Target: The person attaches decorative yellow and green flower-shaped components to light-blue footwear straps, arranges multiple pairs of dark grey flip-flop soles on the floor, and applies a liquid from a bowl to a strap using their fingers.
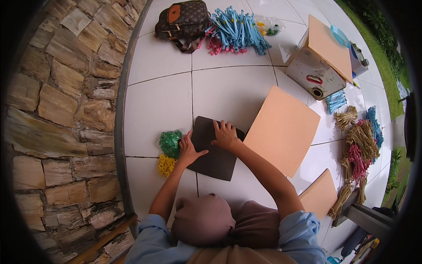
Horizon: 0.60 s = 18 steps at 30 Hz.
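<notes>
A dark grey, flat sheet (213, 160) with slightly curling edges lies on the floor in front of my knees. My left hand (189, 149) rests at its left edge, thumb spread out over the surface. Laid flat on its upper middle is my right hand (226, 135), fingers stretched and apart. Neither hand grips anything. Close beside my left hand sits a clear bag of small green pieces (169, 143), with a heap of small yellow pieces (167, 166) just below it. A tan ribbed board (283, 132) adjoins the dark sheet's right side.
A brown patterned backpack (184, 22) and a pile of light-blue stalks (239, 30) lie at the far side. A worn metal can (316, 72) stands far right. Tan, pink and blue bundles (362, 141) line the right. A stone wall (66, 114) runs along the left.
</notes>
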Available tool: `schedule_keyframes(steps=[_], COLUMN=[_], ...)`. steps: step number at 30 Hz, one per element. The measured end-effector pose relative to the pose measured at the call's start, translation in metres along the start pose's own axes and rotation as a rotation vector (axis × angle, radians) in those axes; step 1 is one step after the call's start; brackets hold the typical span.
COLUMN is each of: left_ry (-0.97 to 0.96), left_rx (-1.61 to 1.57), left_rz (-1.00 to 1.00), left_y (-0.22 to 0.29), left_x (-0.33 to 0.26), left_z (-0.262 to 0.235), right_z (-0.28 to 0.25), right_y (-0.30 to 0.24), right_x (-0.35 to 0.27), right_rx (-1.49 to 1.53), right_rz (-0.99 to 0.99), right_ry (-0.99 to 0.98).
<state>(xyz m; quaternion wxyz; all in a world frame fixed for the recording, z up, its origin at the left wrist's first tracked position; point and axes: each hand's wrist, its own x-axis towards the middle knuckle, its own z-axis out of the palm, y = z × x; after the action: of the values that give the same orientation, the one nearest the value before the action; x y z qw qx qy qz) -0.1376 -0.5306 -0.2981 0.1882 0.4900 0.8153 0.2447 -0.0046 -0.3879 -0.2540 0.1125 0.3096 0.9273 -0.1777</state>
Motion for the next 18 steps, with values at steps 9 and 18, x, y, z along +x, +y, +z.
schedule_keyframes(steps=[9, 18], left_ry=[0.033, 0.206], left_rx=[-0.613, -0.509], left_rz=[-0.142, 0.464], left_y=[0.021, 0.191], left_x=[0.019, 0.134], left_z=[-0.050, -0.164], right_z=[-0.049, -0.246], right_y=[0.013, 0.046], right_x=[0.047, -0.094], right_rx=[0.639, 0.840], right_rz=[0.012, 0.064], right_ry=[-0.179, 0.562])
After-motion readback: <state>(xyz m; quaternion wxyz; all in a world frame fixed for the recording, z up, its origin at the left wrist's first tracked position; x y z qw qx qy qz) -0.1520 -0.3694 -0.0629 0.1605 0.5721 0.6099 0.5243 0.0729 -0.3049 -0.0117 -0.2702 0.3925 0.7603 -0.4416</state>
